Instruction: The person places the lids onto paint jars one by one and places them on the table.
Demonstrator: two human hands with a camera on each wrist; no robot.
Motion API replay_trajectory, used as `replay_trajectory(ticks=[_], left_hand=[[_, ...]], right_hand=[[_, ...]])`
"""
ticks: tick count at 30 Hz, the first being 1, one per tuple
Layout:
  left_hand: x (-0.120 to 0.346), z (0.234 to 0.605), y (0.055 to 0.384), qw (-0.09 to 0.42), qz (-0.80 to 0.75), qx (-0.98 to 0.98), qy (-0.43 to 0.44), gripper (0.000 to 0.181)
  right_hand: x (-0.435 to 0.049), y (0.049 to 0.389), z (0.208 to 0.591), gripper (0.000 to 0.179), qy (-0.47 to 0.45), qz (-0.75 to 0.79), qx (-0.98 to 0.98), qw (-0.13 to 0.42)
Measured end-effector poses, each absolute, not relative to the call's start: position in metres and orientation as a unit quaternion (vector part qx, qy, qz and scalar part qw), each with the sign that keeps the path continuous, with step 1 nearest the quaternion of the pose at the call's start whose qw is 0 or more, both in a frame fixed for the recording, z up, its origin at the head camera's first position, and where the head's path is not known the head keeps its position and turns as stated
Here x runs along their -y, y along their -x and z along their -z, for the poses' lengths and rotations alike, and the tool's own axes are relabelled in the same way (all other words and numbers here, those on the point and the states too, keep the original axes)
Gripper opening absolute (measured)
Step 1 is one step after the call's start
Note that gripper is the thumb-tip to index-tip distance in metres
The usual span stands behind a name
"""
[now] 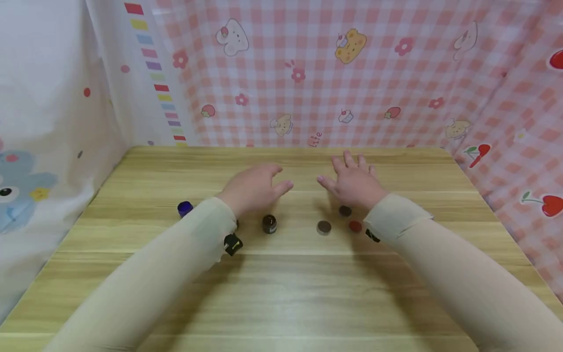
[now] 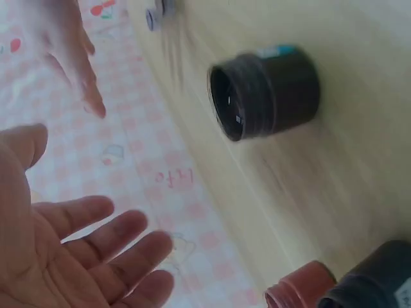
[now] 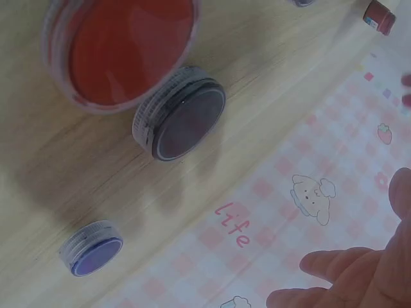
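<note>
My left hand [image 1: 255,188] is held above the table, its fingers relaxed and nothing in its grasp. Close to it stands a dark open jar [image 1: 270,224], whose threaded mouth shows in the left wrist view [image 2: 241,99]. A red jar [image 2: 305,285] and another dark jar [image 2: 376,282] are partly cut off there. My right hand [image 1: 356,183] hovers with spread, empty fingers. Near its wrist lie a red lid [image 1: 355,226], a greyish dark lid [image 1: 324,228] and a smaller dark lid [image 1: 345,211]; the right wrist view shows one lid as blue-purple [image 3: 96,256].
A small blue jar [image 1: 184,209] stands left of my left forearm. The wooden table [image 1: 281,293] ends at a pink checked cloth [image 1: 264,88] behind and patterned cloths at both sides. Black wrist cameras [image 1: 233,244] sit below both cuffs.
</note>
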State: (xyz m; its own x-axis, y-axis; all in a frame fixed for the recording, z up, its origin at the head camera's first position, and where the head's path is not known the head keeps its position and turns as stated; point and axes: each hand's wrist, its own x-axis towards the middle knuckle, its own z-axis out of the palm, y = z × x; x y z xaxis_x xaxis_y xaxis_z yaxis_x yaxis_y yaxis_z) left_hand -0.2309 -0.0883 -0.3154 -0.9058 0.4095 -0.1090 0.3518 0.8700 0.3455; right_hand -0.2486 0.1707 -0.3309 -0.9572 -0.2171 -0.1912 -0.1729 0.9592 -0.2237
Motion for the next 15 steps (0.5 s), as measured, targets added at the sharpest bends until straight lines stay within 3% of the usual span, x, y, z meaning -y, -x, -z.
replay_trajectory(ticks=[10, 15], left_hand=[[0.098, 0.321, 0.197, 0.183, -0.093, -0.958, -0.200, 0.084], [0.099, 0.333, 0.191, 0.182, -0.080, -0.961, -0.194, 0.073]], right_hand=[[-0.177, 0.242, 0.329, 0.091, 0.105, 0.104, -0.983, 0.109], [-0.180, 0.240, 0.329, 0.091, 0.106, 0.106, -0.983, 0.103]])
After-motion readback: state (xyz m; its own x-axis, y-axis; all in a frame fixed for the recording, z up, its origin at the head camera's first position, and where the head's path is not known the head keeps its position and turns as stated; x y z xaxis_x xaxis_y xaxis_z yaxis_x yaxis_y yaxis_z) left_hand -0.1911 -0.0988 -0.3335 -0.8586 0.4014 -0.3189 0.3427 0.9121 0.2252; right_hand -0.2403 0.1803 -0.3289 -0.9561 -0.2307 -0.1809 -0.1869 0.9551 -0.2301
